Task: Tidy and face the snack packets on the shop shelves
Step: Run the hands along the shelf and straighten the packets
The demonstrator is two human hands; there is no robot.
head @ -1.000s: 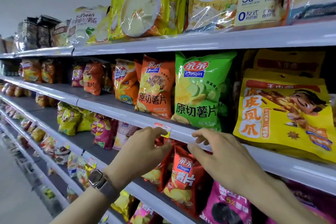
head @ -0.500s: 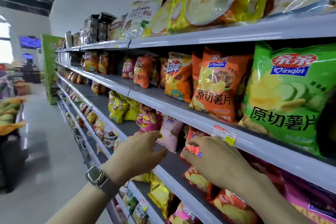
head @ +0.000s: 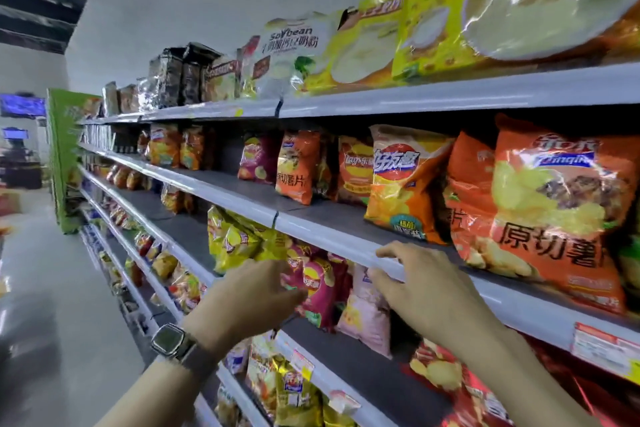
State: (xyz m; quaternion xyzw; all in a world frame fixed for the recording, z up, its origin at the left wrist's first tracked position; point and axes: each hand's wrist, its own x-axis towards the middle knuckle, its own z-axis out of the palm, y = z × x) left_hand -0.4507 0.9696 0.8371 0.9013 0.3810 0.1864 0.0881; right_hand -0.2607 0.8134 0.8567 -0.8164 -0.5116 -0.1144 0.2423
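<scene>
On the third shelf from the top, a magenta crisp packet (head: pixel 320 288) stands upright next to a pale pink packet (head: pixel 363 317). My left hand (head: pixel 252 295), with a watch on its wrist, has its fingers curled round the magenta packet's left edge. My right hand (head: pixel 422 291) is spread just in front of the pink packet's top. Its fingertips rest on the grey shelf rail (head: pixel 332 236) above and hold nothing. Yellow crisp packets (head: pixel 235 239) lean to the left of the magenta one.
Orange crisp packets (head: pixel 554 211) and an orange-yellow packet (head: pixel 401 184) stand on the shelf above my hands. Large cereal bags (head: pixel 433 28) fill the top shelf. Red packets (head: pixel 446 374) and gold packets (head: pixel 291 388) sit below. The aisle floor (head: pixel 52 288) runs along the left.
The view has swung left along the aisle. Both hands moved left from the red packets to the magenta and pink ones, and the left hand has closed on the magenta packet.
</scene>
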